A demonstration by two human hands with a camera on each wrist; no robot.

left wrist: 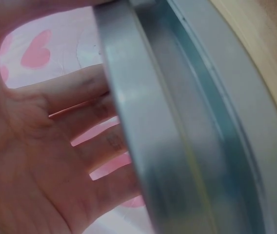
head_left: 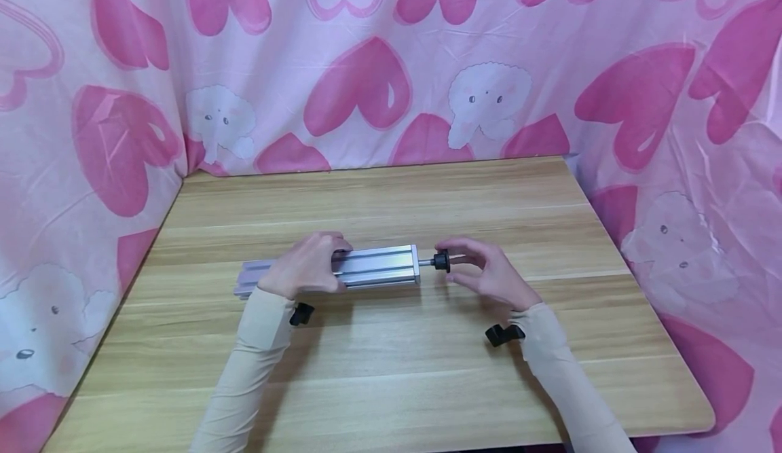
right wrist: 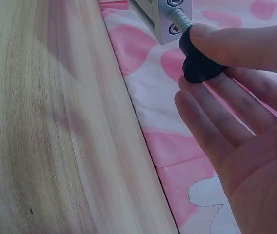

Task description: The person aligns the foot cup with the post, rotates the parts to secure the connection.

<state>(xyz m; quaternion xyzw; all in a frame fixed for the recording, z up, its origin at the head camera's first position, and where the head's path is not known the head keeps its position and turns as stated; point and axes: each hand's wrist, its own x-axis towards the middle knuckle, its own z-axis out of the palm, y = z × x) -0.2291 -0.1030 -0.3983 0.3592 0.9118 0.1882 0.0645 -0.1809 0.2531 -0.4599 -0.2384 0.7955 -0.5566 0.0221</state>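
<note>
A silver aluminium profile (head_left: 381, 267) with long grooves is held up over the table, lying roughly crosswise. My left hand (head_left: 305, 263) grips it from above near its middle; in the left wrist view the fingers (left wrist: 87, 87) reach along the far side of the profile (left wrist: 177, 117). From the profile's right end plate (right wrist: 167, 22), fixed with screws, a threaded rod (right wrist: 180, 19) sticks out and ends in a black knob (head_left: 441, 260). The right hand (head_left: 489, 273) pinches this knob (right wrist: 197, 61), thumb on one side and fingertips on the other.
Beneath both hands is a wood-grain table (head_left: 391, 378) with a rounded front right corner. A pink curtain (head_left: 275, 66) with hearts and cartoon animals hangs behind and along both sides. A black fitting (head_left: 504, 334) sits at the right wrist, another (head_left: 302, 314) at the left.
</note>
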